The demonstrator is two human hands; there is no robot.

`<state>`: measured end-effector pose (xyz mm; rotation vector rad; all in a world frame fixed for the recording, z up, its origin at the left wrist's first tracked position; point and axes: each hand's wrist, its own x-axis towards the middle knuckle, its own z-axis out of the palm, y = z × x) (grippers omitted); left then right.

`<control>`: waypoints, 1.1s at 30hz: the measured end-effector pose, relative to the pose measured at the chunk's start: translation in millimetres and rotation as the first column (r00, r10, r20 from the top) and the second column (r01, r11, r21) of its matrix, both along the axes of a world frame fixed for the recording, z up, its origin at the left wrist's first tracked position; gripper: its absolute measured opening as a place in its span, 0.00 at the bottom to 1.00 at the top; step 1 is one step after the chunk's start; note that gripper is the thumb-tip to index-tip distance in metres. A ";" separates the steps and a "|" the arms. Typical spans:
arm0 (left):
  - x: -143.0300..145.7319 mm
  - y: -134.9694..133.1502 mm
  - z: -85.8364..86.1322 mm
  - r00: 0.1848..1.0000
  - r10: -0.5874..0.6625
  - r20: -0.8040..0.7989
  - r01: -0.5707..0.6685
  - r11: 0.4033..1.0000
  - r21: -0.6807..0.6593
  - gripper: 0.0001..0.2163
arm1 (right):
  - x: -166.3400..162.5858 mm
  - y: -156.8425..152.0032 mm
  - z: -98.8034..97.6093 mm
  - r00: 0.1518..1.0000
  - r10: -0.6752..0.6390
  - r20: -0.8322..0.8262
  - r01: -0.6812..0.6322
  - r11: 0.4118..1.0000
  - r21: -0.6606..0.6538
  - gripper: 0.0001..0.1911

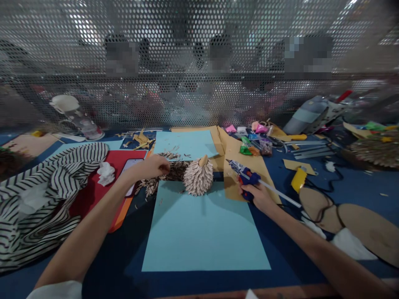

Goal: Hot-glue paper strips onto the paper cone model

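Observation:
My right hand (257,197) grips a blue hot glue gun (247,176); its nozzle points up and left, and a white glue stick (282,194) sticks out of its back. My left hand (152,166) is closed, fingertips together, over a heap of brown seed husks (177,171); anything between the fingers is too small to make out. Between my hands stands a rounded figure (198,178) covered in overlapping pale husks, with a tan pointed tip. It rests at the back edge of a light blue sheet (204,232).
Left lie a striped cloth (59,182), a red folder (93,189), crumpled tissue (106,173) and a phone (129,189). Small colored bags (249,145), a yellow cutter (299,179) and brown cardboard ovals (368,224) lie right. A perforated metal screen (193,99) closes the back.

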<state>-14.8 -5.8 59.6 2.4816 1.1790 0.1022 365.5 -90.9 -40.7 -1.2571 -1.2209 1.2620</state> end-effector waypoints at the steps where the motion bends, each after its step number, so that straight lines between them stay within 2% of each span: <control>1: 0.5 -1.4 -0.2 0.999 -0.009 -0.036 0.008 0.999 -0.035 0.06 | -0.1 -0.1 0.1 1.000 0.000 -0.015 -0.001 1.000 -0.004 0.10; 4: 2.2 -4.1 -2.8 0.996 0.008 -0.088 -0.011 0.999 -0.032 0.04 | -0.9 -0.4 0.6 0.999 -0.019 -0.041 0.018 1.000 -0.020 0.11; 7: 2.3 -2.8 -5.7 0.997 0.022 -0.071 -0.025 0.999 -0.032 0.05 | -1.5 -0.4 1.3 0.998 -0.027 -0.052 0.026 0.999 -0.021 0.11; 11: -1.3 4.6 -8.6 0.996 0.083 -0.035 -0.085 0.994 -0.071 0.08 | -1.4 -0.3 2.1 0.998 -0.026 -0.057 0.025 1.000 -0.009 0.11; 15: -6.1 12.1 -11.8 0.990 0.138 0.013 -0.138 0.990 -0.032 0.14 | -1.5 -0.2 2.7 0.998 -0.030 -0.048 0.030 1.000 -0.009 0.11; 21: -6.8 12.7 -12.5 0.973 0.184 0.139 -0.174 0.981 -0.079 0.13 | 0.5 0.7 -1.7 0.998 -0.058 0.008 0.058 0.998 0.003 0.11; 24: -5.2 10.5 -10.4 0.943 0.233 0.237 -0.196 0.966 -0.170 0.13 | 1.2 0.8 -2.0 0.998 -0.056 -0.002 0.056 0.998 0.004 0.10; 28: 0.3 4.8 -1.0 0.884 0.282 0.373 -0.182 0.942 -0.281 0.12 | -2.6 -1.4 4.4 0.995 -0.012 -0.099 0.015 0.999 0.028 0.09; 33: 20.9 -11.9 15.0 0.770 0.312 0.556 -0.180 0.943 -0.280 0.11 | -13.8 -9.1 15.9 0.992 0.009 -0.125 -0.002 0.998 0.057 0.11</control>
